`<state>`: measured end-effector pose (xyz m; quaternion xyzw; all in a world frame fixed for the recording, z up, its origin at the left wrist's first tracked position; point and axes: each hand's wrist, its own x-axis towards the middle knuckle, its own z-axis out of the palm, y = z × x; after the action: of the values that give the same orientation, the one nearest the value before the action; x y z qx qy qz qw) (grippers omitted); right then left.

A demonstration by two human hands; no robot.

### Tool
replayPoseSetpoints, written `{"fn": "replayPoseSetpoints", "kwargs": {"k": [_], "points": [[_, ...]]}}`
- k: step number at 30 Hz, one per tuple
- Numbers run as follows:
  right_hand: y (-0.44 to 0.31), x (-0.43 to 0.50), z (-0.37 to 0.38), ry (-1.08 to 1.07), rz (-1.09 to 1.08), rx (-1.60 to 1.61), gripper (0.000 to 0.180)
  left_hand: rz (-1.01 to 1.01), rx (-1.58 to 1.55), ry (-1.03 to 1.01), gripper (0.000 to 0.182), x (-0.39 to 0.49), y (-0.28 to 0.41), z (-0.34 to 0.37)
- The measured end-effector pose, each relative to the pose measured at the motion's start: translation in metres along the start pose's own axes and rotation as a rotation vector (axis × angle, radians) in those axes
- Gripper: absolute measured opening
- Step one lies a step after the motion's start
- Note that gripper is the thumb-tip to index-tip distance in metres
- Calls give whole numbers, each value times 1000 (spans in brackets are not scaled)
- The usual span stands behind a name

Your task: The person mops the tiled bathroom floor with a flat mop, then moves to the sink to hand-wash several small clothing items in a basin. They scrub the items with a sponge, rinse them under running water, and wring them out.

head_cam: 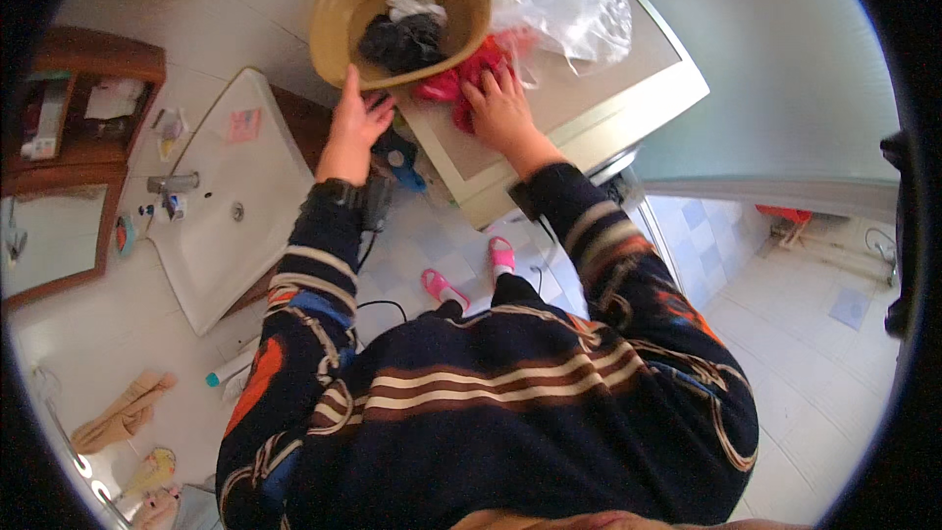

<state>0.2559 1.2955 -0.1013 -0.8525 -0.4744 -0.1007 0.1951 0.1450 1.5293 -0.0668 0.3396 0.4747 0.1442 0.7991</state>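
Note:
A tan plastic basin [331, 22] holds a dark cloth [401, 43] and a white cloth [416, 4]. It is tilted at the back edge of a white appliance with a beige top [567, 114], which looks like a washing machine. My left hand [357, 121] is at the basin's near rim, thumb up beside it and fingers apart. To its right, my right hand [504, 110] has its fingers curled on a crumpled red plastic bag [478, 70] lying on the appliance top. Part of the bag is hidden under that hand. A clear plastic bag [574, 4] lies just beyond.
A white washbasin [221, 235] with a chrome tap [174, 182] is on the left, near a wooden mirror cabinet [110, 154]. A frosted glass panel [751, 66] rises on the right. Below are pink slippers [503, 254] on tiled floor. A tan towel [125, 412] hangs lower left.

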Motion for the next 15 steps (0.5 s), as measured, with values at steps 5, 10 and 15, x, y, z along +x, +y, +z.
{"fn": "replayPoseSetpoints", "kwargs": {"k": [5, 10, 15], "points": [[58, -55, -35, -161, -51, -37, 36, -93, -342, -156, 45, 45, 1, 5], [121, -63, -66, 4, 383, -280, 38, -89, -341, -113, 32, 46, -1, -13], [53, -98, -57, -141, 219, -146, 50, 142, -120, -166, 22, 0, -30, -80]]}}
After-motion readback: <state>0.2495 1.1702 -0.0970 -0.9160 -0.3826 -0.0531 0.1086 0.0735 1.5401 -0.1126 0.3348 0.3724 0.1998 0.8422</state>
